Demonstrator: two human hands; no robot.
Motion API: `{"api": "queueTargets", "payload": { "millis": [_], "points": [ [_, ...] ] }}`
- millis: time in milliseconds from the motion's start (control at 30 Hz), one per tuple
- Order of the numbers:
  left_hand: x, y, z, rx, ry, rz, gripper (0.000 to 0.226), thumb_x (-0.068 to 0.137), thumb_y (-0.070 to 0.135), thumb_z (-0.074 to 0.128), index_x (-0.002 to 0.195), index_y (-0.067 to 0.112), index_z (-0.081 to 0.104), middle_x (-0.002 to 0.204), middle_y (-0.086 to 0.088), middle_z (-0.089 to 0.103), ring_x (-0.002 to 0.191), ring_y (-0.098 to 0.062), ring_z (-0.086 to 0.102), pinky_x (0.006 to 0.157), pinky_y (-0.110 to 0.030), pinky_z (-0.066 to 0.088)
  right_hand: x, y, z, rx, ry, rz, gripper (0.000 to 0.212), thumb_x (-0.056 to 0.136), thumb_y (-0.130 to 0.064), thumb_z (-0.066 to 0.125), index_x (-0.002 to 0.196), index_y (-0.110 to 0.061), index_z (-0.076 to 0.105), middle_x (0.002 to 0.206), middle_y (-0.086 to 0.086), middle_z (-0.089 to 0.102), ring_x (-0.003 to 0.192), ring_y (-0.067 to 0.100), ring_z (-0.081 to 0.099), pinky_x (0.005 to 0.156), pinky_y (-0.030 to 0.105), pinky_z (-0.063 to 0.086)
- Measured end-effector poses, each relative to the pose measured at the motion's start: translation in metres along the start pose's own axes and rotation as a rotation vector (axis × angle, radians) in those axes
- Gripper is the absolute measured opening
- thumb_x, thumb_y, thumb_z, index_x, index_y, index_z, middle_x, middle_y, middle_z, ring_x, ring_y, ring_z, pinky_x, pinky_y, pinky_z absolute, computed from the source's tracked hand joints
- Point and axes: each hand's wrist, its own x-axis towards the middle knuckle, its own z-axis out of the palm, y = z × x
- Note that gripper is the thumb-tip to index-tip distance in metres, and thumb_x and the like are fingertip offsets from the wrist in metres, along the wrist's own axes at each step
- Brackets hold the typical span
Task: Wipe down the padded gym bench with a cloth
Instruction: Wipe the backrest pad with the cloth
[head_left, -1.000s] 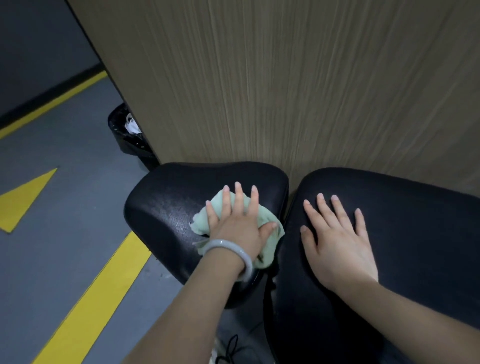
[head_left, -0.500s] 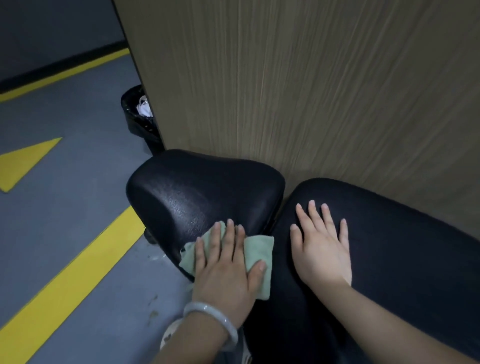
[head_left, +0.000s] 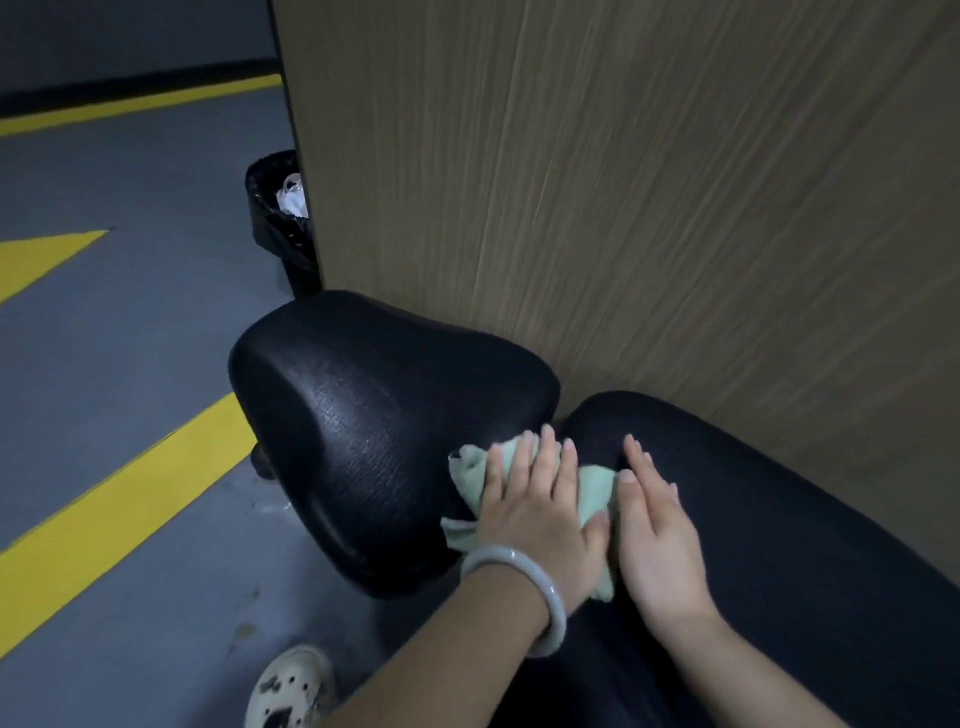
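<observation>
Left hand (head_left: 540, 512) lies flat, pressing the cloth (head_left: 592, 488) mid-wipe; next, push toward twelve o'clock over the seat (head_left: 374, 415).

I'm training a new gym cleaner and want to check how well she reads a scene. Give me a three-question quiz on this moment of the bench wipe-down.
1. True or false: the left hand presses the pale green cloth flat, fingers spread.
2. Where does the cloth lie? A) on the grey floor B) at the gap between the small black padded seat and the long black padded bench pad C) in the black bin
3. Fill in: the right hand rests open on the ____.

Key: 1 true; 2 B; 3 long black padded bench pad.
</observation>
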Motion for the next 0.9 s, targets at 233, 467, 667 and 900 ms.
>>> {"api": "queueTargets", "payload": {
  "millis": [233, 467, 667, 900],
  "points": [
    [-0.042, 0.016, -0.042, -1.302, -0.072, -0.322, 0.058, 0.097, 0.032, 0.031, 0.148, 0.039, 0.007, 0.155, 0.015, 0.006, 0.139, 0.006, 0.003, 0.117, -0.025, 0.001, -0.024, 0.003, -0.023, -0.243, -0.029, -0.530, 0.039, 0.096, -0.019, 0.041, 0.133, -0.025, 0.053, 0.144, -0.008, 0.044, 0.140, 0.000, 0.026, 0.118, 0.031, 0.019],
    [-0.051, -0.045, -0.022, -0.528, 0.150, 0.026, 0.054, 0.096, 0.033, 0.023, 0.150, 0.029, 0.022, 0.154, 0.025, 0.003, 0.137, 0.013, 0.001, 0.107, -0.004, 0.004, -0.015, 0.021, -0.008, -0.669, -0.489, -0.746, 0.053, 0.100, -0.055, 0.011, 0.150, -0.039, 0.021, 0.158, -0.015, 0.012, 0.146, 0.002, 0.001, 0.118, 0.031, 0.001],
    [-0.048, -0.066, -0.003, 0.018, 0.261, 0.106, 0.058, 0.090, 0.041, 0.037, 0.135, 0.008, 0.053, 0.144, -0.006, 0.048, 0.137, -0.025, 0.038, 0.106, -0.046, 0.021, 0.036, 0.013, -0.013, -0.921, -0.434, -0.559, 0.068, 0.079, -0.070, -0.016, 0.144, -0.049, -0.010, 0.152, -0.025, -0.018, 0.140, -0.005, -0.022, 0.118, 0.033, -0.009],
    [-0.026, -0.117, -0.009, 0.215, 0.234, 0.102, 0.061, 0.093, 0.048, 0.031, 0.138, 0.010, 0.050, 0.145, -0.005, 0.047, 0.138, -0.023, 0.035, 0.108, -0.043, 0.020, 0.059, 0.004, -0.008, -1.079, -0.344, -0.573, 0.073, 0.077, -0.059, -0.030, 0.145, -0.032, -0.020, 0.152, -0.013, -0.024, 0.141, 0.006, -0.027, 0.114, 0.032, -0.020]
  ]
}}
